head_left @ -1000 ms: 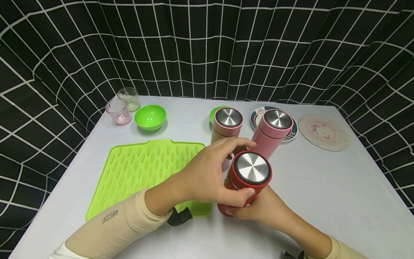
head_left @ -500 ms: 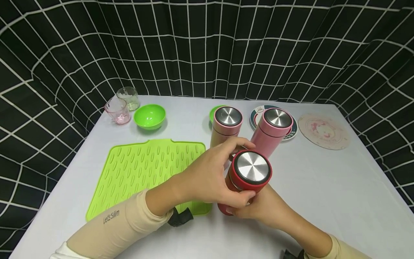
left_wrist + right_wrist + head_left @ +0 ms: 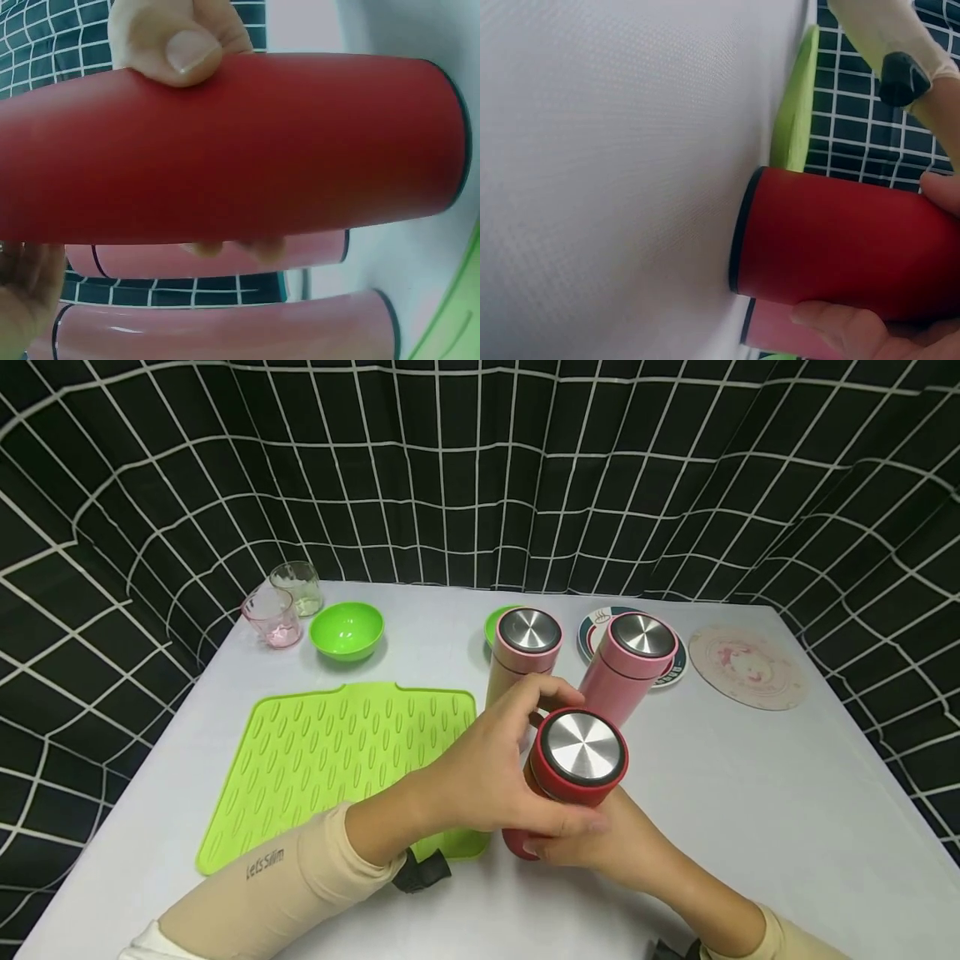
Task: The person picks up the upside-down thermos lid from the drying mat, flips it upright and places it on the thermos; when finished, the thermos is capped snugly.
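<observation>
A red thermos (image 3: 577, 785) with a brushed-metal lid top stands upright near the front of the table, between both hands. My left hand (image 3: 487, 777) grips it just below the lid, thumb across the front and fingers reaching round the far side. Lower on the body, my right hand (image 3: 600, 839) grips from the right; in the left wrist view, its thumb and fingertips show on opposite sides of the thermos (image 3: 262, 150). The right wrist view has the dark base of the thermos (image 3: 840, 240) right at the white cloth. Behind it stand two pink thermoses (image 3: 517, 664) (image 3: 626, 668), partly hidden.
A green ridged mat (image 3: 337, 760) lies to the left. Farther back are a green bowl (image 3: 347, 631), two glass cups (image 3: 273, 618) (image 3: 300, 589), another green item (image 3: 492, 625) behind a thermos, a patterned plate (image 3: 596, 627) and a pale round mat (image 3: 747, 667). A black gridded curtain (image 3: 480, 468) encloses the table.
My left thumb has shifted slightly right across the front of the red thermos, and the left wrist has turned a little. The right hand and the thermos stay nearly in place.
</observation>
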`<state>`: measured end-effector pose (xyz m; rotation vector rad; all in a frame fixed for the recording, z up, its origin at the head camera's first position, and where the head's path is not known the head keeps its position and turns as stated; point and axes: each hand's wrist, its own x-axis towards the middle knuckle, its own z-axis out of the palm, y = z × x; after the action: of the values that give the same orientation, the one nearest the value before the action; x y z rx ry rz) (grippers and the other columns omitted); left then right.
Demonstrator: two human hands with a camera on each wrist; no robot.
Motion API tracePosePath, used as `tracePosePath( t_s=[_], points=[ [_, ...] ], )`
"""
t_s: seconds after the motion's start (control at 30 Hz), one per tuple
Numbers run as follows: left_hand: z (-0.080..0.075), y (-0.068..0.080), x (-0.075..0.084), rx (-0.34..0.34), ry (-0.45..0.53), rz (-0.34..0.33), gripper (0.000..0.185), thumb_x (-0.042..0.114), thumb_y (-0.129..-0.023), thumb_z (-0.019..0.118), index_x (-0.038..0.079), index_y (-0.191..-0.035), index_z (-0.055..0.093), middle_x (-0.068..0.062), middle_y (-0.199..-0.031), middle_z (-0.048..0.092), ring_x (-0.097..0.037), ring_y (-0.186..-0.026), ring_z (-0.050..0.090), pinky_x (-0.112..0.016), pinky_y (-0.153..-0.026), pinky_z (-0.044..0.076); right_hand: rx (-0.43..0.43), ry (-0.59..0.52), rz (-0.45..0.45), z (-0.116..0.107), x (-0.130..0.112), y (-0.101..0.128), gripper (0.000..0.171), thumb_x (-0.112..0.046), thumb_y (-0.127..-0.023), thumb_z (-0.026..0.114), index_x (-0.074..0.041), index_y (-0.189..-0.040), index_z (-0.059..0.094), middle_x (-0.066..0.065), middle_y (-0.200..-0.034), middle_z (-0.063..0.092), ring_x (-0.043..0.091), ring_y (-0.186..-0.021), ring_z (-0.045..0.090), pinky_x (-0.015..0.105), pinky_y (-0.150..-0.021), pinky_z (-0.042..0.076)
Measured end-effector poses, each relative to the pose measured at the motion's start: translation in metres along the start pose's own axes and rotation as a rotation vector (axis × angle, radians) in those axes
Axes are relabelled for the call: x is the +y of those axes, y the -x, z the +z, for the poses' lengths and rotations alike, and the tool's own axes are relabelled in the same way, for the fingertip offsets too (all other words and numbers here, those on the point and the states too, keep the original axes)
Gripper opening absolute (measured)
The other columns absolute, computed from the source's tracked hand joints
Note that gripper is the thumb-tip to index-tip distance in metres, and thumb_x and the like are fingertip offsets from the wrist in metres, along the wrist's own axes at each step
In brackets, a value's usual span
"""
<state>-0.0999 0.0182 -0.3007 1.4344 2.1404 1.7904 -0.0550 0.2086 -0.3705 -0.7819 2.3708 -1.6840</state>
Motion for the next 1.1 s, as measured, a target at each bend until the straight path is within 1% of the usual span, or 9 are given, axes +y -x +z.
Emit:
tracePosePath(
  t_s=[0.1,0.2,0.33,0.5,0.7,0.77,0.83,1.0,1.1],
  points=[
    [-0.002,-0.002,-0.001,-0.013,0.039,0.034,0.068,0.016,-0.069,0.084,0.008,-0.128,0.052,0.004,-0.116,0.059,-0.008,-0.107,0.055,-0.029,-0.093,0.047,-0.003,0.013,-0.010,0.001,0.001,0.000,0.052,0.001,-0.068,0.085,-0.022,-0.107,0.061,-0.002,-0.097,0.066,0.019,-0.083,0.062,0.032,-0.072,0.052],
    [-0.004,-0.004,-0.002,-0.051,0.081,0.045,0.071,0.013,-0.069,0.082,0.006,-0.132,0.049,0.002,-0.121,0.058,-0.010,-0.111,0.054,-0.031,-0.097,0.045,-0.006,0.011,-0.017,0.001,0.001,-0.001,0.049,0.001,-0.068,0.085,-0.020,-0.105,0.061,-0.001,-0.095,0.065,0.020,-0.081,0.062,0.033,-0.072,0.052],
    [-0.004,-0.004,-0.001,-0.020,0.020,0.016,0.072,0.021,-0.067,0.088,0.010,-0.128,0.050,0.006,-0.119,0.055,-0.008,-0.109,0.053,-0.029,-0.094,0.046,0.029,0.065,0.032,-0.001,-0.001,-0.001,0.054,-0.004,-0.065,0.088,-0.023,-0.106,0.060,-0.004,-0.097,0.065,0.018,-0.084,0.062,0.031,-0.074,0.052],
    [-0.007,-0.007,-0.003,-0.060,0.007,0.075,0.067,0.018,-0.067,0.083,0.009,-0.127,0.055,0.005,-0.115,0.060,-0.008,-0.108,0.054,-0.029,-0.094,0.046,0.020,0.081,0.031,-0.002,-0.001,-0.003,0.052,-0.004,-0.064,0.090,-0.022,-0.103,0.061,-0.004,-0.094,0.065,0.017,-0.083,0.062,0.031,-0.074,0.052],
    [-0.009,-0.007,-0.003,-0.047,0.023,0.016,0.069,0.021,-0.065,0.089,0.011,-0.123,0.054,0.008,-0.112,0.059,-0.008,-0.104,0.055,-0.029,-0.090,0.048,0.028,0.090,0.052,-0.002,-0.003,-0.002,0.057,-0.008,-0.064,0.090,-0.023,-0.110,0.058,-0.006,-0.101,0.065,0.017,-0.088,0.062,0.031,-0.078,0.051],
    [-0.012,-0.007,-0.004,-0.070,0.060,0.032,0.065,0.017,-0.067,0.085,0.008,-0.125,0.056,0.006,-0.112,0.062,-0.010,-0.104,0.057,-0.030,-0.092,0.048,0.028,0.077,0.052,-0.001,-0.008,-0.003,0.057,-0.005,-0.064,0.089,-0.022,-0.110,0.058,-0.005,-0.101,0.065,0.017,-0.088,0.062,0.031,-0.078,0.052],
    [-0.013,-0.007,-0.003,-0.093,0.052,0.041,0.070,0.017,-0.066,0.086,0.007,-0.128,0.054,0.005,-0.116,0.060,-0.011,-0.109,0.055,-0.031,-0.096,0.046,0.015,0.057,0.038,-0.001,-0.011,-0.004,0.054,-0.002,-0.065,0.087,-0.021,-0.107,0.059,-0.004,-0.097,0.065,0.018,-0.084,0.063,0.031,-0.076,0.052],
    [-0.010,-0.007,-0.003,-0.047,-0.009,0.071,0.072,0.021,-0.064,0.089,0.007,-0.124,0.054,0.005,-0.114,0.058,-0.008,-0.107,0.054,-0.029,-0.094,0.046,0.002,0.043,0.025,-0.001,-0.007,-0.005,0.050,-0.004,-0.066,0.088,-0.021,-0.103,0.060,-0.003,-0.094,0.065,0.017,-0.083,0.062,0.031,-0.075,0.052],
    [-0.011,-0.009,-0.007,-0.067,0.040,0.109,0.069,0.015,-0.066,0.084,0.003,-0.127,0.054,0.000,-0.115,0.061,-0.011,-0.106,0.056,-0.031,-0.095,0.047,-0.003,0.040,0.021,-0.002,-0.004,-0.004,0.050,-0.007,-0.066,0.089,-0.021,-0.105,0.060,-0.003,-0.096,0.065,0.017,-0.085,0.063,0.032,-0.077,0.052]
  ],
)
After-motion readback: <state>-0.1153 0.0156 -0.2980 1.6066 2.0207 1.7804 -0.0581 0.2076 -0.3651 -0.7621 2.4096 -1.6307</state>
